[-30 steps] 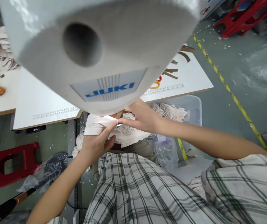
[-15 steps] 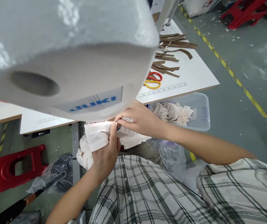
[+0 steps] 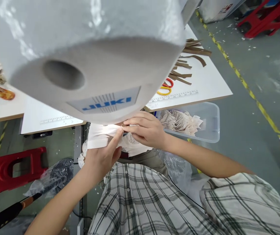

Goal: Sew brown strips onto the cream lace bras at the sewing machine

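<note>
Below the rounded head of a grey JUKI sewing machine (image 3: 110,78), both hands meet at a piece of off-white fabric (image 3: 97,140). My left hand (image 3: 103,160) is closed on it, thumb and finger pinching its right edge. My right hand (image 3: 147,129) pinches the same edge from the other side, its fingertips nearly touching the left ones. More cream fabric with a lacy, gathered look (image 3: 136,147) hangs under the right hand toward the lap. The machine's head hides its needle area.
Red-and-yellow-handled scissors (image 3: 164,90) and brown strips (image 3: 184,76) lie on the white table (image 3: 210,81) at right. Beneath its edge, a clear plastic bin (image 3: 213,125) holds gathered cream fabric. A red stool (image 3: 36,163) stands lower left. An orange bottle (image 3: 1,93) lies far left.
My left hand has shifted a little left, and the fabric's free end is now more folded. My right hand's fingers have curled in closer over the edge. The camera view has shifted slightly.
</note>
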Motion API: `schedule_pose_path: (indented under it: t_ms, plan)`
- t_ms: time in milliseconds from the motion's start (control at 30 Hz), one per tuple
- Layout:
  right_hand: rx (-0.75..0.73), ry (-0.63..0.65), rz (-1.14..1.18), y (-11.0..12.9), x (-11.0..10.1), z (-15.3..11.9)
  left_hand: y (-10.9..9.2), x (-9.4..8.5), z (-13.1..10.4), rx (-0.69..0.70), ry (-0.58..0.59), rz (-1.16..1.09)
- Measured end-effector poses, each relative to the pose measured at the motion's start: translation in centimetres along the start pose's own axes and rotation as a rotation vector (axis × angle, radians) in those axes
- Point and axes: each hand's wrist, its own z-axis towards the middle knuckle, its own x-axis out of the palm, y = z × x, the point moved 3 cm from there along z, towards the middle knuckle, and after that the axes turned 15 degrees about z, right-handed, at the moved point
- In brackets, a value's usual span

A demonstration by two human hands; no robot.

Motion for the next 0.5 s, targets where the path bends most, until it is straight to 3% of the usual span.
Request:
schedule_pose_path:
  t_ms: [167, 300, 500]
  plan:
    - [-0.024, 0.024, -0.172, 0.3, -0.3, 0.9, 2.2, 0.6, 0.2, 0.145, 0.026, -0.167]
    - [0.092, 0.021, -0.136, 0.9, -0.5, 0.8, 2.5, 0.6, 0.7, 0.145, 0.006, -0.126]
    - [0.787, -0.120, 0.612, -1.7, 1.2, -0.9, 0.9, 0.1, 0.8, 0.030, 0.042, -0.059]
